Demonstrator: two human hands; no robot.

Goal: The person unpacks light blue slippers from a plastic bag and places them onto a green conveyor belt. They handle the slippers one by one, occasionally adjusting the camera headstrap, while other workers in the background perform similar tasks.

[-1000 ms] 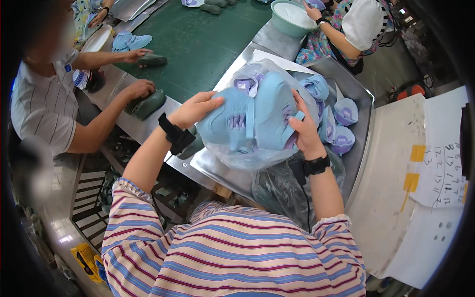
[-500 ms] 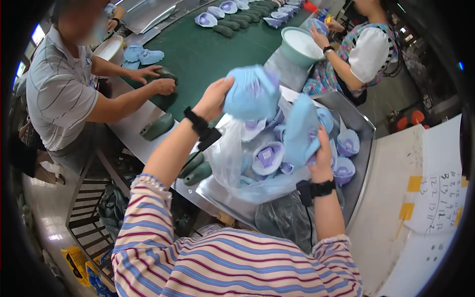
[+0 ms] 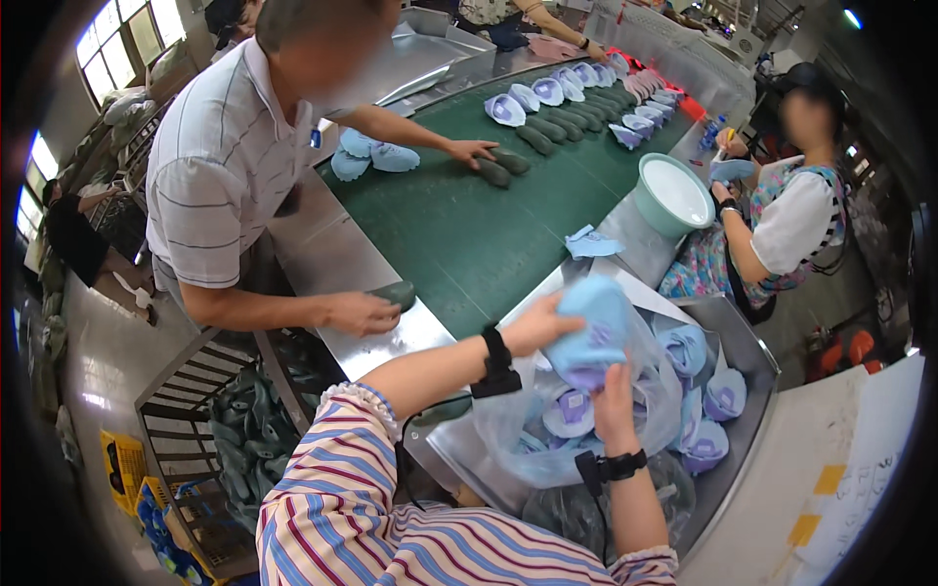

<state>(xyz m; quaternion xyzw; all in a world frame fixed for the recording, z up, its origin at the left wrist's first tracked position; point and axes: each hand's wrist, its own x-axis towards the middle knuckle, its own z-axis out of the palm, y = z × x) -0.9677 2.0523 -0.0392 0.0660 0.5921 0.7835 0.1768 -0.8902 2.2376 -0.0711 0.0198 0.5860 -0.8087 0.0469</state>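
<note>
Green belting runs away from you across the middle of a busy line, with a metal tray (image 3: 752, 352) at your end of it. Both your hands meet over that tray on one pale blue upper (image 3: 588, 332). Your left hand (image 3: 535, 327) is clenched on its left side, fingers wrapped round the edge; your right hand (image 3: 614, 398) comes up from below and pinches its lower end, so the piece is grasped from both sides and held clear of the tray. Its long axis runs roughly up and away from you, and the left hand has the fuller hold.

Just beneath the grip a clear bag (image 3: 547, 439) lies open with more blue uppers (image 3: 699, 391) in it and spilling beside it to the right, all inside the tray.

Beyond, a person in a striped polo rests one hand (image 3: 363, 313) on a dark insole at the belt's near edge and the other hand (image 3: 471, 151) on insoles farther up. To your right, a seated person works beside a green basin (image 3: 670, 195). Rows of uppers and insoles line the far belt (image 3: 459, 234).
</note>
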